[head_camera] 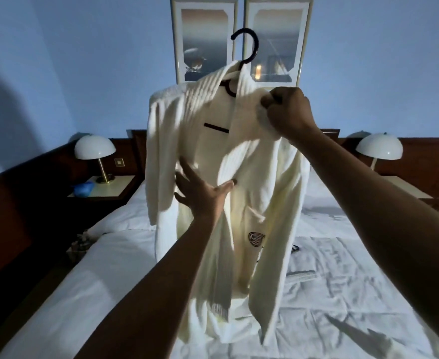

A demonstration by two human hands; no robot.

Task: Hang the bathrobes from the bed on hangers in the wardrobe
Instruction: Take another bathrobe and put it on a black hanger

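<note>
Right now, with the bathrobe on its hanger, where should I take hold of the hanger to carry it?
Probably the hook of the black hanger, gripped at its neck from above. It stands bare and upright over the collar of the bathrobe, while cloth covers the hanger's shoulders. Your right hand grips only the lapel.

The right hand (288, 112) grips the collar of a white robe (270, 193) draped on a black hanger (246, 47), held up over the bed (342, 294). The left hand (202, 193) lies open against the robe's front.
</note>
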